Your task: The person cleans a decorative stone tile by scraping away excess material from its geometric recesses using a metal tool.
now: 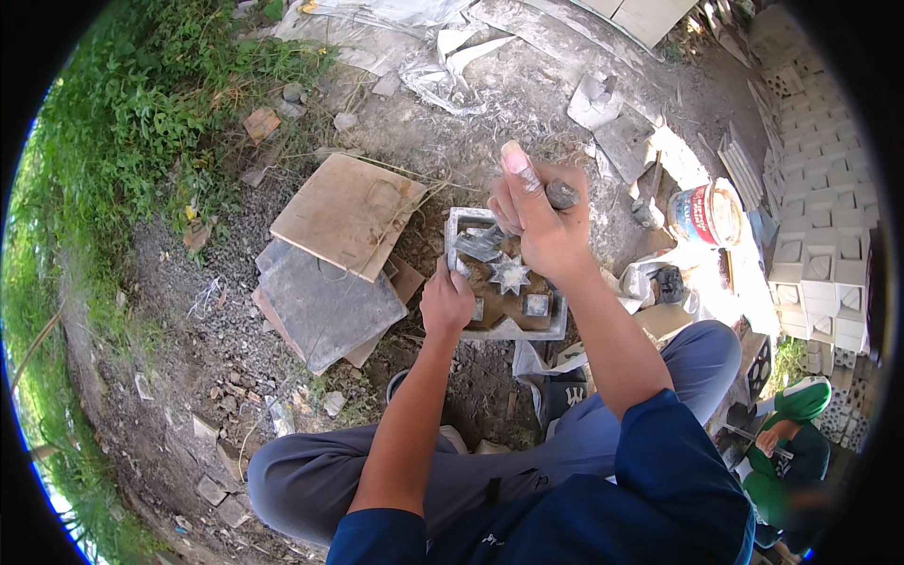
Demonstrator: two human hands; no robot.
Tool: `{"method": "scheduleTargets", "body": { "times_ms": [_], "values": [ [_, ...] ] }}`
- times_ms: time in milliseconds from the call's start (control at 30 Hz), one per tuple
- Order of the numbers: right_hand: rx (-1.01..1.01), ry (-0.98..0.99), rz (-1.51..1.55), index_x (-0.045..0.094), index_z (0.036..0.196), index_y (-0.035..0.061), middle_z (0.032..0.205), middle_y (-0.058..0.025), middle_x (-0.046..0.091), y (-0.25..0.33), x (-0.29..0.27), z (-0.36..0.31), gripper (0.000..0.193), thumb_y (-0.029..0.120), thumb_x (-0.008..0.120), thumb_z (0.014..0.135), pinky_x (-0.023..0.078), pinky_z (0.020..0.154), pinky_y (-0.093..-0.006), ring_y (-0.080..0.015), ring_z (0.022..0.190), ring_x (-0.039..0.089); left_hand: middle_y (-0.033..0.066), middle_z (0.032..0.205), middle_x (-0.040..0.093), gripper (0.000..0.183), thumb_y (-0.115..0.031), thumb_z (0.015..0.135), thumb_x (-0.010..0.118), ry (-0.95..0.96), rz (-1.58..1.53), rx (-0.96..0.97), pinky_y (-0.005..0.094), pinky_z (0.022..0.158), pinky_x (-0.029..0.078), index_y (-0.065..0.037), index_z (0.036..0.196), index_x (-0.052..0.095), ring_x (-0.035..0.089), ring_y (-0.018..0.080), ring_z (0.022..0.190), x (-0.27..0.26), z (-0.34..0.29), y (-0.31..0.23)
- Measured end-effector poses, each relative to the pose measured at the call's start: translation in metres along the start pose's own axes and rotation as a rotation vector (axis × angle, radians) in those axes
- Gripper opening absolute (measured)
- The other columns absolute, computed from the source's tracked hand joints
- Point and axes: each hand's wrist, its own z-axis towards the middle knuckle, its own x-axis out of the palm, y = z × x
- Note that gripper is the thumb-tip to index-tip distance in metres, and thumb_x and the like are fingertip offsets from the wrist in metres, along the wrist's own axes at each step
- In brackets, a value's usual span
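Between my knees is a square grey patterned block (511,334), with an eight-pointed star in its middle and small square pieces near its corners. My left hand (446,303) grips its left rim, thumb on top. Above the block, my right hand (544,215) is closed round a dark, rounded tool handle (562,195), thumb pointing up. A flat greyish blade (480,245) shows below that fist, over the block's upper left part; it looks like the blade of a small trowel. The join between handle and blade is hidden by my hand.
To the left lie stacked flat boards, a brown one (348,215) over a dark grey one (330,306). At right stand a paint bucket (704,215), a hammer-like tool (648,209) and stacked pale blocks (824,188). Another person in green (786,461) works at lower right.
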Motion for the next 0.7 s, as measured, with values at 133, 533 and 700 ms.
{"method": "scheduleTargets", "body": {
  "times_ms": [133,533,700],
  "values": [
    [-0.046,-0.083,-0.004,0.048,0.091,0.012,0.06,0.0003,0.036,-0.003,0.007,-0.008,0.012,0.011,0.052,0.102,0.023,0.046,-0.0273,-0.0085,0.052,0.029,0.0281,0.098,0.067,0.049,-0.027,0.092,0.038,-0.036,0.001,-0.001,0.0576,0.08,0.05,-0.005,0.134,0.052,0.063,0.0485,0.09,0.001,0.001,0.01],
    [-0.134,-0.144,-0.02,0.05,0.091,0.0136,0.058,0.0023,0.036,-0.011,0.004,-0.029,0.013,0.011,0.051,0.103,0.023,0.045,-0.0265,-0.0072,0.049,0.028,0.0288,0.1,0.067,0.05,-0.026,0.092,0.039,-0.049,0.004,0.017,0.0573,0.081,0.05,-0.002,0.134,0.052,0.064,0.048,0.09,0.0,0.0,0.012],
    [-0.175,0.039,-0.273,0.049,0.089,0.0068,0.059,0.0012,0.039,-0.04,-0.017,-0.028,0.014,0.01,0.053,0.103,0.024,0.045,-0.0269,-0.0068,0.051,0.029,0.0293,0.1,0.067,0.051,-0.026,0.092,0.04,-0.034,0.023,0.014,0.0574,0.081,0.05,0.002,0.134,0.051,0.064,0.0483,0.09,0.002,0.002,0.009]
  ]
}}
